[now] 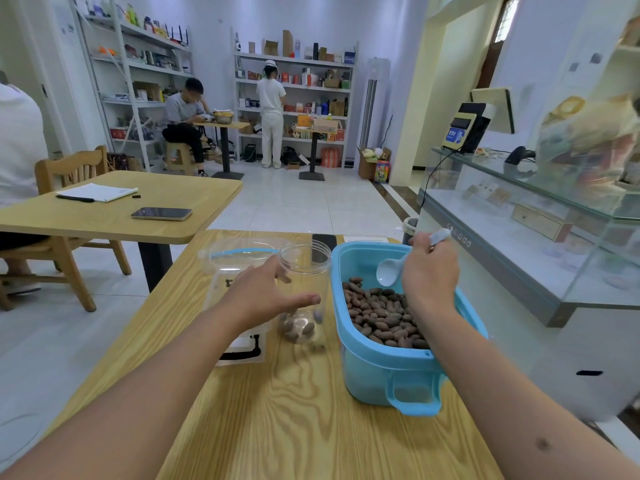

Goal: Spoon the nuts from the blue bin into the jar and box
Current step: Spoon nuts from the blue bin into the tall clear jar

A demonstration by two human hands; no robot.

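While the left hand (263, 292) grips the clear jar (304, 285) on the worktop (294, 410), a few nuts lie inside it. Right hand (429, 271) fingers clench a pale spoon (389, 271) over the blue bin (381, 368) of nuts (381, 317).

Bright, even indoor light with soft shadows; wide-angle bending at the edges, and the right-hand glass counter (540, 188) looks smeared, perhaps by reflections.
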